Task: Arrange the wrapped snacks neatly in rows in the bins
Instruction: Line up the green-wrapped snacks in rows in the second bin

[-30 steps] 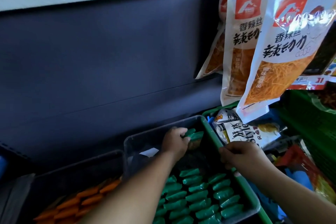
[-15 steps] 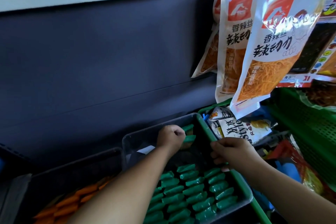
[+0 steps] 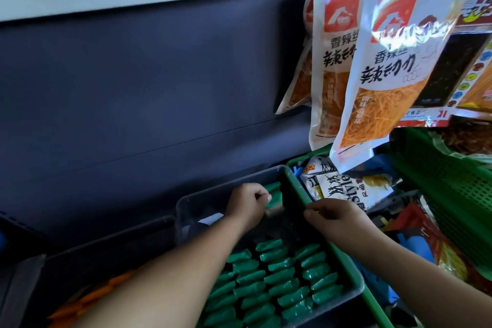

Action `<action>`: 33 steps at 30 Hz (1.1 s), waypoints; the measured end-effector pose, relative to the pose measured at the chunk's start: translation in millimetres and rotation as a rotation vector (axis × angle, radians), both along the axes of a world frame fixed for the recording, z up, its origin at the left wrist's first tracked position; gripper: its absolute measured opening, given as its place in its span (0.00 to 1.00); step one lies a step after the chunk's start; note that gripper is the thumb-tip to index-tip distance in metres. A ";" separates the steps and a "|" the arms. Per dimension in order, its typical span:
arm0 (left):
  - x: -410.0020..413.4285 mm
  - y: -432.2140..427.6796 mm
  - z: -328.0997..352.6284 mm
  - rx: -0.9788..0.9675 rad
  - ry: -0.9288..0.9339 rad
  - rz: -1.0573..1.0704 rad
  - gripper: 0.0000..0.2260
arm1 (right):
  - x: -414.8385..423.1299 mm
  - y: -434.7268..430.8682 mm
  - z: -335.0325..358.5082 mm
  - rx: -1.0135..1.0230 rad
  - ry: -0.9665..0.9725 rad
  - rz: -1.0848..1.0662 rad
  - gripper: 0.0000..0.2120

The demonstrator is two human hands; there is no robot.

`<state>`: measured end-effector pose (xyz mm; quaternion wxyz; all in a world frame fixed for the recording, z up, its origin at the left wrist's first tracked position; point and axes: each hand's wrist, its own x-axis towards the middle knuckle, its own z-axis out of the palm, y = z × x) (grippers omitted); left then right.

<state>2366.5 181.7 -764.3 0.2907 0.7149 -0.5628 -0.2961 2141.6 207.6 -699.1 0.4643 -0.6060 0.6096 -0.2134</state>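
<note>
My left hand (image 3: pixel 249 203) and right hand (image 3: pixel 335 217) are bare. So are my arms: the left forearm (image 3: pixel 173 274) fills the lower middle of the frame, the right forearm (image 3: pixel 415 279) the lower right. One short fingernail (image 3: pixel 269 197) catches the light.

dark shelf (image 3: pixel 80 205): clear bin (image 3: pixel 202 201), black bin (image 3: pixel 119 237) left, green basket (image 3: pixel 297 186) right.

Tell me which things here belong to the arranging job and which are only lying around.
Job: green snacks, grey bin, orange snacks, left hand (holds some green snacks), right hand.
Lying around: hanging bags, white packets, green basket.
</note>
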 end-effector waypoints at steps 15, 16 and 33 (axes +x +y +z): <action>-15.0 131.7 145.2 -0.219 0.201 0.081 0.03 | 24.3 35.6 62.5 -0.004 -0.308 0.238 0.02; -12.8 137.8 147.5 -0.226 0.187 0.103 0.02 | 25.0 38.3 64.9 0.011 -0.313 0.276 0.02; -19.7 140.2 124.3 0.025 0.411 -0.047 0.08 | 33.4 35.1 61.3 0.125 -0.641 0.020 0.08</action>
